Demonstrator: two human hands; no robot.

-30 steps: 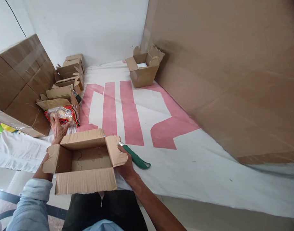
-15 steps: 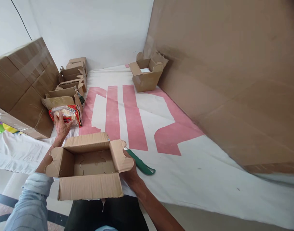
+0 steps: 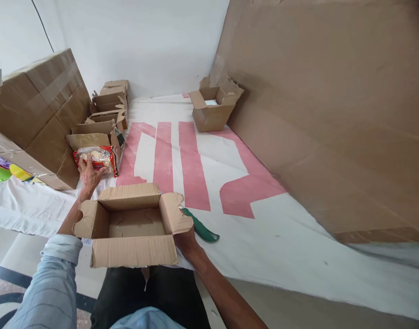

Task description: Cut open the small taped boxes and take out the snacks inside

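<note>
An empty open cardboard box (image 3: 134, 224) sits in front of me on a white and pink sheet (image 3: 202, 183). My right hand (image 3: 186, 240) grips the box's right side under its flap, beside a green-handled knife (image 3: 200, 227) that lies on the sheet. Reaching past the box's far left corner, my left hand (image 3: 88, 174) closes its fingers on a red food packet (image 3: 97, 159). The packet rests against a row of small open boxes (image 3: 104, 114).
A large taped carton (image 3: 38, 119) stands at the left. Another small open box (image 3: 214, 107) sits at the back by a tall cardboard sheet (image 3: 333, 105) that leans along the right. Coloured plastic items (image 3: 5, 171) show at the far left.
The view has shifted a little. My left hand has stayed on the red packet, and my right hand has slid lower along the box's right side.
</note>
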